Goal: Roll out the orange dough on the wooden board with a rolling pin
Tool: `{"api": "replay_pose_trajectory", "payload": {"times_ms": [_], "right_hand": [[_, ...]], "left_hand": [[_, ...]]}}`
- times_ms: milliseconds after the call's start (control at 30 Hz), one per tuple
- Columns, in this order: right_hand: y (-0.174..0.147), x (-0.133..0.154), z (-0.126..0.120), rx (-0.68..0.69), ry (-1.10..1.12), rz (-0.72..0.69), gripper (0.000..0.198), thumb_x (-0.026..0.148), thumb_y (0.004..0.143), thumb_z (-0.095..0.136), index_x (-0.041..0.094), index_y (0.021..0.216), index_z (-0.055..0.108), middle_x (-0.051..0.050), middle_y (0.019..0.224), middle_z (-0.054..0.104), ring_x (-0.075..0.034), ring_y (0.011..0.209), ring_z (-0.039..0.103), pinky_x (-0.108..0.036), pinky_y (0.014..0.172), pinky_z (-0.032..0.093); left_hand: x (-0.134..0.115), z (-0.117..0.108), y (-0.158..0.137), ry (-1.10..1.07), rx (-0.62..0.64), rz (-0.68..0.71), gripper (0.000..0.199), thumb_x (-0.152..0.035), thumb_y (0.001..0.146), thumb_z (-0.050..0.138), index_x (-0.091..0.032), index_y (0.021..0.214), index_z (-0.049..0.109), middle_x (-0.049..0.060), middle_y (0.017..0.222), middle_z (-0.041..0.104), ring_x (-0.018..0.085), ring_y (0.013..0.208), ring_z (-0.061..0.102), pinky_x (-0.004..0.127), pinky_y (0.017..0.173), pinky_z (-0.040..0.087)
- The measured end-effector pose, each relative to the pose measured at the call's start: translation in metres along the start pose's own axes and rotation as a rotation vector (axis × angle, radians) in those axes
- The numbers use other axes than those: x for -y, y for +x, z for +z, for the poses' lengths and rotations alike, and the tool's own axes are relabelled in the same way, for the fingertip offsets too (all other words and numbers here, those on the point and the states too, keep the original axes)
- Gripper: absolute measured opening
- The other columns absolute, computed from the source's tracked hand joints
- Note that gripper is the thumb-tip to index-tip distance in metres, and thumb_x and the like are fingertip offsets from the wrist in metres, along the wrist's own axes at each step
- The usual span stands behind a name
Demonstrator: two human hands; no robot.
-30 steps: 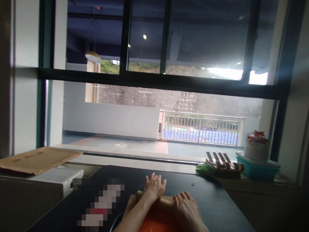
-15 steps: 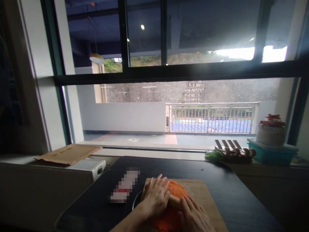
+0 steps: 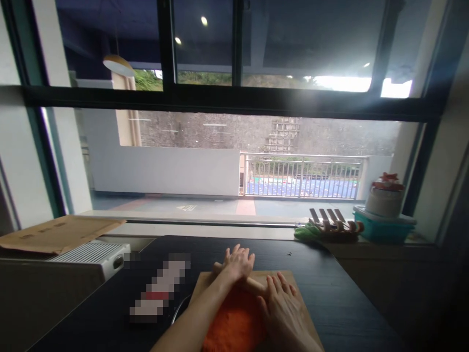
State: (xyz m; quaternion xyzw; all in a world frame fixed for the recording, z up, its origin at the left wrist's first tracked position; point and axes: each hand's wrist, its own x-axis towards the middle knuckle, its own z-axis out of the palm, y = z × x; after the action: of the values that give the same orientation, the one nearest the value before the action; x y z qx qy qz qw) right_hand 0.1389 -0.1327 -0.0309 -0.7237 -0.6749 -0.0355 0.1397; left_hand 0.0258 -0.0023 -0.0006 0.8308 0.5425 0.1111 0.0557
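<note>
A light wooden rolling pin lies slantwise across the far part of a wooden board. Flat on top of its left part rests my left hand, fingers stretched forward past it. My right hand lies palm down over its right end with the fingers extended. Neither hand wraps round the pin. Between my forearms a flattened sheet of orange dough covers the board's middle; its near edge runs out of view. Left of the board, the curved metal rim of something shows, mostly hidden by my left forearm.
The board stands on a dark table. A blurred-out pale item lies to the left. On the sill at right are a green cloth, a brown rack-like object and a teal box with a jar on top.
Both hands have pushed the rolling pin forward over the dough, toward the board's far edge. More orange dough now shows on the near side. The camera view has turned slightly right.
</note>
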Motion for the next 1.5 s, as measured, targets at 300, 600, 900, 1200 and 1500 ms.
{"api": "replay_pose_trajectory", "payload": {"times_ms": [300,600,900,1200,1500], "right_hand": [[-0.047,0.012,0.041,-0.062,0.093,-0.365,0.062,0.043,0.085,0.048,0.021,0.143,0.038,-0.007,0.147,0.032,-0.027,0.135,0.032,-0.041,0.108,0.031],[0.016,-0.001,-0.009,0.048,0.073,-0.054,0.051,0.045,0.095,0.029,0.016,0.128,0.055,-0.012,0.138,0.049,-0.03,0.134,0.033,-0.048,0.108,0.024],[0.032,-0.011,-0.012,0.104,0.039,0.026,0.049,0.042,0.096,0.025,0.018,0.123,0.058,-0.012,0.141,0.045,-0.03,0.134,0.032,-0.048,0.106,0.026],[-0.03,0.032,0.008,-0.061,0.05,-0.132,0.058,0.044,0.091,0.039,0.013,0.14,0.041,-0.012,0.145,0.038,-0.029,0.139,0.022,-0.047,0.113,0.015],[0.026,0.007,-0.016,0.025,0.008,-0.017,0.049,0.046,0.097,0.025,0.02,0.124,0.057,-0.012,0.134,0.052,-0.031,0.134,0.031,-0.052,0.107,0.019]], "left_hand": [[0.045,-0.013,-0.108,0.088,-0.001,0.181,0.052,-0.043,0.096,0.019,-0.023,0.139,0.04,0.004,0.147,0.039,0.023,0.139,0.025,0.052,0.114,0.016],[0.01,-0.009,-0.022,0.079,0.128,0.044,0.051,-0.042,0.094,0.021,-0.023,0.134,0.046,0.006,0.145,0.042,0.026,0.139,0.026,0.056,0.111,0.017],[0.0,0.004,0.021,0.054,0.067,-0.03,0.047,-0.04,0.093,0.021,-0.02,0.117,0.057,0.011,0.129,0.057,0.026,0.131,0.038,0.054,0.105,0.027],[0.044,-0.008,-0.073,0.083,-0.044,0.128,0.048,-0.038,0.096,0.02,-0.025,0.122,0.057,0.005,0.138,0.051,0.023,0.134,0.033,0.05,0.111,0.02],[0.03,-0.009,-0.03,0.103,0.026,0.077,0.046,-0.04,0.095,0.021,-0.026,0.122,0.056,0.004,0.135,0.054,0.026,0.133,0.034,0.053,0.109,0.021]]}}
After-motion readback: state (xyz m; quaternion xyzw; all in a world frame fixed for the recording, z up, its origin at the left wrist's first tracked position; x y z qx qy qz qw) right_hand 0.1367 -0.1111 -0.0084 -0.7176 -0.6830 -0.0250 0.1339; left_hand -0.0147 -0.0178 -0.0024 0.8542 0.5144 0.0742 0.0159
